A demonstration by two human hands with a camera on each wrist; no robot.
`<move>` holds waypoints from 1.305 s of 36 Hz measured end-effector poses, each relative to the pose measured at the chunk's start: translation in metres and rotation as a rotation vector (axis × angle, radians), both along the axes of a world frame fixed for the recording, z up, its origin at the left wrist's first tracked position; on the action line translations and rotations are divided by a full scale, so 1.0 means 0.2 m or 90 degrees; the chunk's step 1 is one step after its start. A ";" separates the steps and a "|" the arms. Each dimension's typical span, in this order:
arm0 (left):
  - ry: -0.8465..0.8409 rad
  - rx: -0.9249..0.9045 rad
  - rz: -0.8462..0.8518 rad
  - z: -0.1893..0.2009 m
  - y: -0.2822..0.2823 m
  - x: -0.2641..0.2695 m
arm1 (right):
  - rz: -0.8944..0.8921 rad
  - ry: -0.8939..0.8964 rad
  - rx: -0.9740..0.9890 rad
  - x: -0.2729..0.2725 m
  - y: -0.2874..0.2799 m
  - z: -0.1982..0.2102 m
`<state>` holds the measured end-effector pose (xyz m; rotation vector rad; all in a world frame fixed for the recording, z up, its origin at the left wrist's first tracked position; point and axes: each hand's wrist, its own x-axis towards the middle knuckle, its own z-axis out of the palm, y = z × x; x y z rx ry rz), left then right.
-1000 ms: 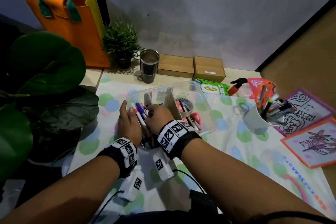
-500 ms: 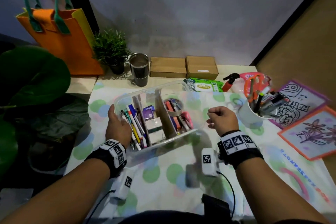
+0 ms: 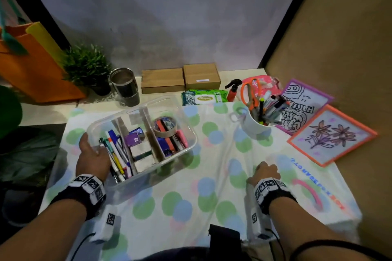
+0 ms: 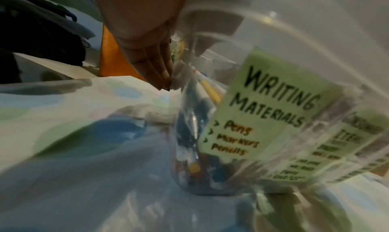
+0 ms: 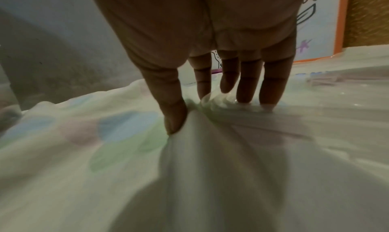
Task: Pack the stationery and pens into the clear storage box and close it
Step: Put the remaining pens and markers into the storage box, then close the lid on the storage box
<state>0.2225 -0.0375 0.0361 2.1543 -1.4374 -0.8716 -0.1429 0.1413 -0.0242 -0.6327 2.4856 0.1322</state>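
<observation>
The clear storage box (image 3: 165, 99) stands open on the spotted cloth, split by dividers. Pens (image 3: 115, 152) fill its left compartment, small packs the middle, and a tape roll (image 3: 165, 127) lies in the right. My left hand (image 3: 91, 154) lies flat against the box's left wall, fingers straight (image 4: 151, 57). A green "Writing Materials" label (image 4: 271, 102) is on that wall. My right hand (image 3: 265, 172) rests fingertips-down on the clear lid (image 3: 286, 154), which lies flat to the right; the thumb touches the cloth at its edge (image 5: 174, 124). A white cup (image 3: 257, 127) holds more pens (image 3: 269, 108) and orange scissors (image 3: 250, 93).
Along the back wall stand a steel tumbler (image 3: 125, 87), two cardboard boxes (image 3: 180, 79), a wipes pack (image 3: 203, 97) and a spray bottle (image 3: 233, 91). A potted plant (image 3: 87, 68) and orange bag (image 3: 31, 65) are back left. Two framed drawings (image 3: 331, 135) lie right.
My right hand left the box's pen compartment and swung right and down onto the clear lid. The left hand stayed at the box's left side.
</observation>
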 end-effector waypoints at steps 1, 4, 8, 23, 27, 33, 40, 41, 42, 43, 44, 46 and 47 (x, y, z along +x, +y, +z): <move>-0.003 0.000 -0.001 0.00 0.00 0.00 | 0.004 -0.005 0.002 -0.01 0.00 0.00; -0.006 0.002 -0.001 0.00 0.00 0.00 | 0.021 -0.019 -0.003 -0.03 0.00 0.01; -0.004 0.004 0.004 0.00 0.00 -0.01 | 0.052 -0.004 -0.065 -0.04 0.03 -0.02; 0.021 0.009 -0.012 -0.02 -0.01 0.02 | 0.033 0.053 -0.016 0.07 0.05 0.00; 0.041 0.005 -0.025 -0.01 0.00 0.03 | 0.075 0.046 0.008 0.09 0.02 0.07; 0.073 0.001 -0.030 -0.02 0.00 0.04 | 0.166 0.052 -0.014 0.25 -0.12 0.27; 0.094 0.005 -0.055 -0.06 -0.03 0.07 | 0.286 0.049 -0.206 0.60 -0.32 0.56; 0.101 0.005 -0.062 -0.06 -0.04 0.08 | 0.301 0.054 -0.242 0.64 -0.35 0.60; 0.104 0.007 -0.068 -0.06 -0.04 0.08 | 0.312 0.057 -0.276 0.66 -0.38 0.65; 0.109 0.009 -0.075 -0.06 -0.03 0.09 | 0.318 0.058 -0.309 0.69 -0.41 0.69; 0.114 0.009 -0.081 -0.05 -0.03 0.09 | 0.318 0.056 -0.344 0.70 -0.43 0.73; 0.125 0.011 -0.098 -0.05 -0.03 0.09 | 0.311 0.053 -0.414 0.71 -0.49 0.80; 0.130 0.009 -0.108 -0.04 -0.03 0.11 | 0.310 0.056 -0.450 0.71 -0.51 0.83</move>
